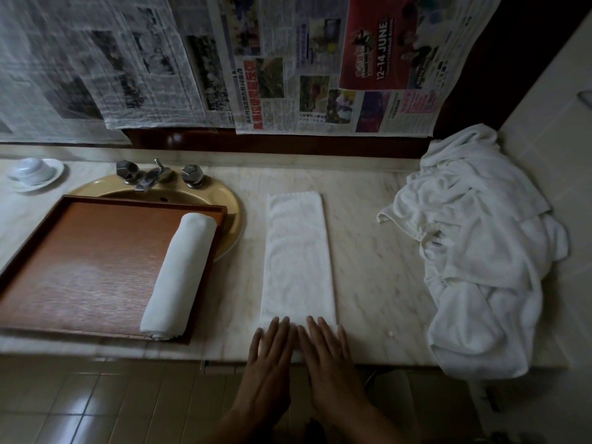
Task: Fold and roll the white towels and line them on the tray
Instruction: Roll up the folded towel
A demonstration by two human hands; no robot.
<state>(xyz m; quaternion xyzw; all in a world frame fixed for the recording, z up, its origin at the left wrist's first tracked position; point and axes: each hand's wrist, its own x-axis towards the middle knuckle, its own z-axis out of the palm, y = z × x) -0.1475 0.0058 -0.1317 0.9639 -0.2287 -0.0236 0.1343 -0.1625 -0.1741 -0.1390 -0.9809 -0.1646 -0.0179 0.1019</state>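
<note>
Marble counter (368,251) has the folded towel (298,251) at 6 o'clock, your left hand (272,354) and right hand (326,350) flat on its near end; 1 rolled towel (179,277) on the tray (80,267) at 9 o'clock.

- The tray (89,267) was reddish-brown, wood-grained, with a darker rim.
- The rolled towel (179,277) on the tray was plain white.
- The folded towel (296,251) right of the tray was white with faint swirls.
- The counter (368,245) under the tray was pale, veined marble.
- The sink (231,200) behind the tray was mustard yellow.
- The newspaper (282,100) above the tray carried a red advert.
</note>
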